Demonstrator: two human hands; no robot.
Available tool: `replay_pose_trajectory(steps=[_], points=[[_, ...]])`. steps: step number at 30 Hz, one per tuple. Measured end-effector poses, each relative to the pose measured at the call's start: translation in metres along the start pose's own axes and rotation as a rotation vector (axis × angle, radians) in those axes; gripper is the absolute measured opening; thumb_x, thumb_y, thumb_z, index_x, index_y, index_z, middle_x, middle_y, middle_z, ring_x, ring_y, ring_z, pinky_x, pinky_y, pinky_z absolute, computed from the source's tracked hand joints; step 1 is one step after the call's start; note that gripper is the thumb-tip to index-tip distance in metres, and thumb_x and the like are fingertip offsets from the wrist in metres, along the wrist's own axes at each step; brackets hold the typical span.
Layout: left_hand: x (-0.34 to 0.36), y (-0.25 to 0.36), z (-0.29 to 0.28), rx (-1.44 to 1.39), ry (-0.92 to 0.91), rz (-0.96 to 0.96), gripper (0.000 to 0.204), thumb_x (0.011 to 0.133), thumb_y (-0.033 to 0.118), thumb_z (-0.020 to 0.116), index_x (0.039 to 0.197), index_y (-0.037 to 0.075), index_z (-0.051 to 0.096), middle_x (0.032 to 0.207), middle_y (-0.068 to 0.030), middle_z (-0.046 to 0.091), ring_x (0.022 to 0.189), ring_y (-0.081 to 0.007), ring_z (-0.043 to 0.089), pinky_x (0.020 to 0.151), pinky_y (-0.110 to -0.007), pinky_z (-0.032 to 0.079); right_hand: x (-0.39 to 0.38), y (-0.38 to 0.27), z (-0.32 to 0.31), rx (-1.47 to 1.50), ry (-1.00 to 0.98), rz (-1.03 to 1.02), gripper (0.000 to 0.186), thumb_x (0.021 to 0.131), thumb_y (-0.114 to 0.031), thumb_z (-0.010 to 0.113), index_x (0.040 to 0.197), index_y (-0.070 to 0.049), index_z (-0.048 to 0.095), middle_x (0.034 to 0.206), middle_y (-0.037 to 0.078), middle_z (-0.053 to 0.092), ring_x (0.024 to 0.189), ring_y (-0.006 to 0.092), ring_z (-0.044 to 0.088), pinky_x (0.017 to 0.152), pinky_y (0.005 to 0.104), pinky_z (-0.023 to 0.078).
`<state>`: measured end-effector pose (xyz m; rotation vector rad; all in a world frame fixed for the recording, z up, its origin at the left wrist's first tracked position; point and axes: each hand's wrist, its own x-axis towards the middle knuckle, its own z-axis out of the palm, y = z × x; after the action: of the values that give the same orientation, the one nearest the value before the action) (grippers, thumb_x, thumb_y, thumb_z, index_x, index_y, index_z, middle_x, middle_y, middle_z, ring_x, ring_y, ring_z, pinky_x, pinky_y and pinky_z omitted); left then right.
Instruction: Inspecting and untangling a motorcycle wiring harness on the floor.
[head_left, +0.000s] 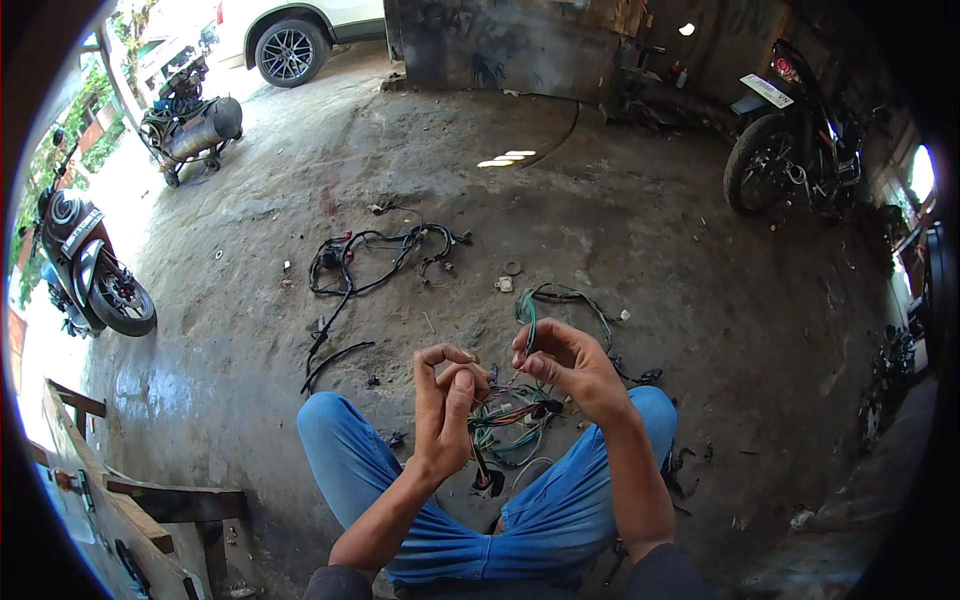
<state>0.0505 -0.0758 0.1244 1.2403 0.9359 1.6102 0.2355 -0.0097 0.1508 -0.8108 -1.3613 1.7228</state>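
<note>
On our far left, we see a motorbike (95, 265). Next, a round metal tank (208, 128) sits near the car (310, 30), and a black bundle of wires (348, 288) lies looped on the ground (240, 290). Our left hand (445, 405) has curled fingers with its thumb close by, but we cannot tell how tight they are. The colored wires (520, 415) make a messy bunch between our knees (328, 420). Our right hand (580, 375) pinches some of them. Far right, another motorbike (775, 165) stands.

Blue jeans (455, 555); seemingly dark sleeves (665, 574).
</note>
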Motion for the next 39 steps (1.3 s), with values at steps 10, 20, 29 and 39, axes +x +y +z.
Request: replay_pose_trajectory(steps=[10, 20, 29, 39], points=[[-0.011, -0.013, -0.011, 0.128, -0.079, -0.122, 0.022, 0.108, 0.02, 0.047, 0.112, 0.0, 0.052, 0.086, -0.0042, 0.057, 0.077, -0.0089, 0.049, 0.072, -0.026, 0.043, -0.01, 0.027, -0.002, 0.212, 0.157, -0.038, 0.019, 0.093, -0.017, 0.075, 0.105, -0.003, 0.072, 0.097, 0.004, 0.073, 0.095, 0.0134, 0.068, 0.091, 0.0296, 0.052], [-0.017, -0.006, -0.002, 0.024, -0.009, -0.106, 0.022, 0.109, 0.02, 0.045, 0.112, -0.001, 0.051, 0.083, -0.0034, 0.055, 0.075, -0.0079, 0.046, 0.07, -0.024, 0.041, -0.017, 0.022, 0.013, 0.2, 0.181, -0.151, 0.017, 0.093, -0.015, 0.075, 0.103, -0.004, 0.066, 0.098, 0.009, 0.072, 0.096, 0.0194, 0.069, 0.096, 0.0364, 0.052], [-0.025, -0.004, 0.003, -0.007, -0.035, -0.178, 0.024, 0.11, 0.021, 0.042, 0.111, 0.0, 0.052, 0.081, -0.002, 0.052, 0.071, -0.008, 0.043, 0.065, -0.024, 0.039, -0.028, 0.003, 0.019, 0.114, 0.154, -0.159, 0.019, 0.094, -0.011, 0.074, 0.107, 0.002, 0.067, 0.1, 0.011, 0.073, 0.092, 0.0178, 0.071, 0.086, 0.031, 0.057], [-0.034, -0.007, -0.002, -0.004, -0.24, -0.201, 0.042, 0.111, 0.034, 0.041, 0.098, -0.001, 0.06, 0.079, -0.0012, 0.055, 0.068, -0.0075, 0.042, 0.063, -0.025, 0.037, -0.025, 0.018, 0.024, -0.036, 0.145, -0.269, 0.022, 0.089, -0.017, 0.08, 0.092, -0.002, 0.065, 0.092, 0.007, 0.068, 0.091, 0.0171, 0.068, 0.088, 0.034, 0.056]])
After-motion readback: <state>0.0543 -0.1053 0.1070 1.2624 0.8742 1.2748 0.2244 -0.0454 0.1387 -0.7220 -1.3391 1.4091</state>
